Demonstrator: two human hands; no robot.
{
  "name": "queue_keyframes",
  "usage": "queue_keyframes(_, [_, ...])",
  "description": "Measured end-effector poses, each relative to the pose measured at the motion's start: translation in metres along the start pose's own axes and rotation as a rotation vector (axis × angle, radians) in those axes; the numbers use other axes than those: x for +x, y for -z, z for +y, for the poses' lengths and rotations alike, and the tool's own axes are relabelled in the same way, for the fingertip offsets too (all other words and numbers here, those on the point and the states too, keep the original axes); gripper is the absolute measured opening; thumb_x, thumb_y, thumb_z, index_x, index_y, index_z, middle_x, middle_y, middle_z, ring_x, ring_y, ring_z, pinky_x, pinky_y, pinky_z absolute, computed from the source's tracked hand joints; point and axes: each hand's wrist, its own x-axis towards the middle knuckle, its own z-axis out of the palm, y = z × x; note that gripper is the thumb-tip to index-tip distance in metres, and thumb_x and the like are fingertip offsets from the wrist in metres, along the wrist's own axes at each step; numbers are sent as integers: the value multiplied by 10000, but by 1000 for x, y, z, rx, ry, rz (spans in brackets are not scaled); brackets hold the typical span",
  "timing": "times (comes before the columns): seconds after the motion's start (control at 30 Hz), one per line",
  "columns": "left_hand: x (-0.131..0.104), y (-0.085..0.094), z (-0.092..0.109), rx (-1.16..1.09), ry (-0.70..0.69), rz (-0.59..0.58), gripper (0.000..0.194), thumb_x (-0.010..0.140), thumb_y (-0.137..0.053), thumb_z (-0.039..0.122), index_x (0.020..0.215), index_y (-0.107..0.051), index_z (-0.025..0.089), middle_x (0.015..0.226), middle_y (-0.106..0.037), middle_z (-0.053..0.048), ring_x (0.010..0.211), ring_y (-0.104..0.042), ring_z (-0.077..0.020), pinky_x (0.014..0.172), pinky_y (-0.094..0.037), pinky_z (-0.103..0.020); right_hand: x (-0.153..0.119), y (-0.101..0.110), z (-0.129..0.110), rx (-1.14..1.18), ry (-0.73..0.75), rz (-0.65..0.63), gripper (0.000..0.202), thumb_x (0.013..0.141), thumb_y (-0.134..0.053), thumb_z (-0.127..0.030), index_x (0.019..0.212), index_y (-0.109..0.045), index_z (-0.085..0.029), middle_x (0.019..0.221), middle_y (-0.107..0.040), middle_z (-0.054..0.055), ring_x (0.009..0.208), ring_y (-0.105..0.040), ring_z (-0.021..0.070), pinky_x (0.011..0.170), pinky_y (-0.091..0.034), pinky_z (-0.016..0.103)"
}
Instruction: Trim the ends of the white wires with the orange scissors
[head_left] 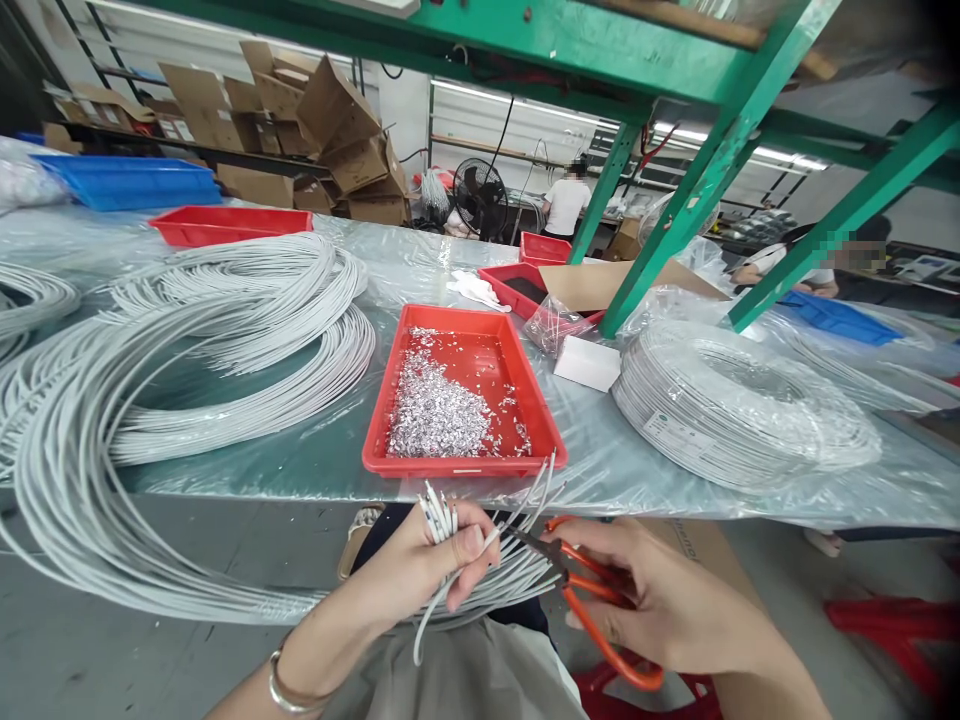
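Note:
My left hand (450, 555) is closed around a bunch of white cables (437, 515), whose cut ends poke up above the fist. One cable runs out between thumb and fingers toward the right. My right hand (645, 590) grips orange-handled scissors (600, 590), with the dark blades pointing left, close to the cable at my left fingertips. Whether the blades touch it, I cannot tell. More loose cable ends (517, 590) fan out below and behind the blades. From my lap a big coil of white cable (187, 590) stretches left onto the table.
A red tray (525, 400) with small silvery pieces stands ahead on the plastic-covered table (300, 485). To its right are a white box (586, 362) and a wrapped cable coil (735, 410). Green posts (675, 240) rise behind. Two people (568, 205) work farther back.

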Motion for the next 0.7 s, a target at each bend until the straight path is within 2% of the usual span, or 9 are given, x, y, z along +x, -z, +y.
queue_keyframes(0.07, [0, -3, 0, 46, -34, 20, 350, 758, -568, 485, 674, -551, 146, 415, -438, 62, 341, -345, -59, 405, -276, -207, 7, -7, 5, 292, 31, 85, 150, 721, -607, -155, 864, -628, -194, 527, -321, -81, 450, -268, 86, 413, -228, 215])
queue_keyframes(0.13, [0, -7, 0, 103, -61, 30, 347, 776, -546, 479, 670, -540, 148, 408, -432, 66, 350, -350, -62, 430, -305, -214, 18, -19, 6, 563, 53, 207, 185, 717, -642, -187, 902, -637, -180, 482, -266, -105, 418, -205, 71, 394, -174, 211])
queue_keyframes(0.23, [-1, -12, 1, 185, -73, 40, 331, 802, -519, 438, 627, -506, 158, 434, -432, 62, 366, -357, -64, 434, -319, -213, 35, -36, 2, 851, 25, 256, 85, 684, -707, -191, 674, -632, -150, 398, -369, -105, 353, -234, 47, 370, -162, 213])
queue_keyframes(0.33, [0, -10, 2, 267, -70, 63, 261, 818, -507, 355, 654, -531, 153, 520, -482, 39, 401, -382, -66, 429, -322, -204, 48, -48, 1, 1045, -20, 239, 296, 694, -695, -337, 520, -519, -175, 308, -348, -111, 307, -232, 47, 358, -189, 211])
queue_keyframes(0.4, [2, -7, 2, 315, -69, 83, 213, 812, -514, 301, 665, -551, 151, 548, -502, 32, 420, -401, -70, 437, -334, -203, 53, -52, 3, 1100, -41, 212, 348, 729, -629, -428, 522, -472, -197, 285, -288, -131, 275, -190, 46, 344, -207, 211])
queue_keyframes(0.47, [4, -4, 2, 342, -79, 107, 182, 804, -522, 274, 677, -564, 151, 550, -504, 34, 424, -411, -72, 440, -343, -202, 55, -53, 4, 1132, -54, 211, 349, 754, -595, -447, 541, -465, -201, 285, -269, -142, 257, -153, 39, 333, -204, 208])
queue_keyframes(0.53, [6, -2, 2, 354, -95, 129, 164, 804, -528, 280, 713, -576, 152, 543, -494, 39, 426, -416, -75, 441, -346, -201, 53, -51, 4, 1127, -47, 261, 329, 738, -633, -428, 561, -496, -187, 306, -322, -130, 279, -191, 36, 350, -197, 200])
queue_keyframes(0.63, [8, -1, 0, 370, -106, 146, 177, 806, -535, 309, 736, -584, 153, 501, -459, 51, 430, -419, -84, 445, -343, -202, 50, -47, 1, 1075, -24, 366, 258, 650, -750, -338, 590, -584, -150, 374, -460, -83, 363, -307, 46, 386, -198, 200])
queue_keyframes(0.7, [8, -2, -1, 365, -105, 148, 184, 804, -539, 318, 735, -588, 154, 485, -446, 55, 424, -416, -86, 441, -338, -203, 49, -46, 1, 1057, -20, 393, 232, 637, -766, -298, 579, -603, -142, 400, -506, -60, 383, -328, 54, 392, -204, 208])
